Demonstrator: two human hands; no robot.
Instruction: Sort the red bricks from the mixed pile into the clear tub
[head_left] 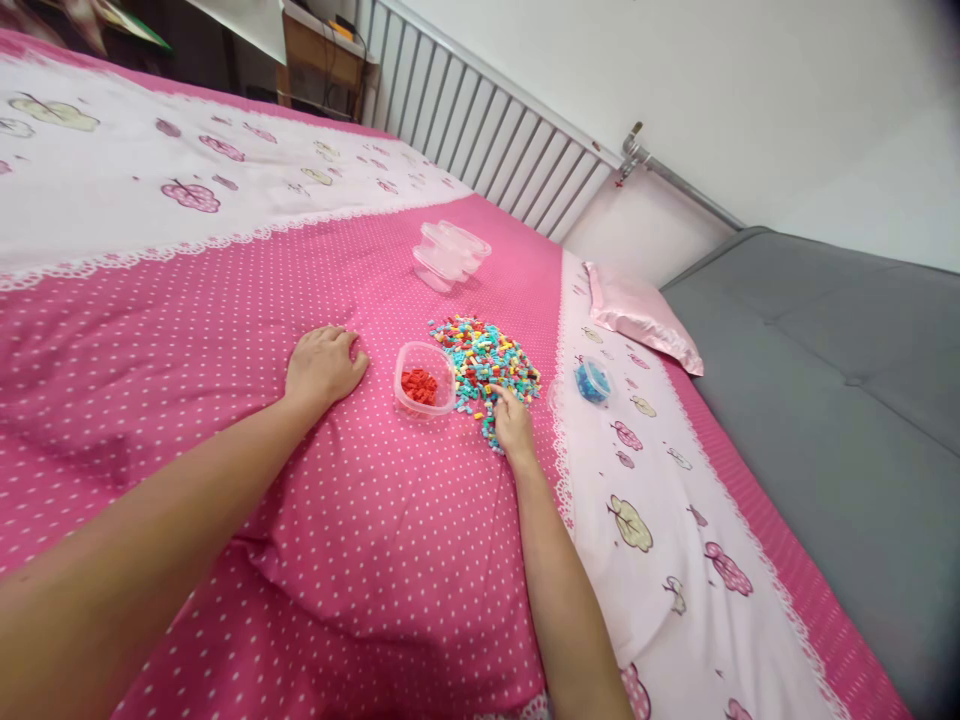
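My left hand (324, 362) lies palm down on the pink bedspread, its fingers loosely spread and holding nothing. My right hand (513, 424) is at the near edge of a pile of small coloured building bricks (487, 350). Its index finger is stretched out over the bricks, and the other fingers are partly hidden; I see no brick between them. Between my hands stands a clear plastic tub (401, 385) with red bricks (419, 386) inside, close against the pile's left side.
Beyond the pile are stacked clear plastic containers or lids (450, 250). To the right sits a lidded tub of blue pieces (592, 381). A pink pillow (637, 315) lies by the grey padded headboard (825, 370); metal railing (487, 115) runs along the far side.
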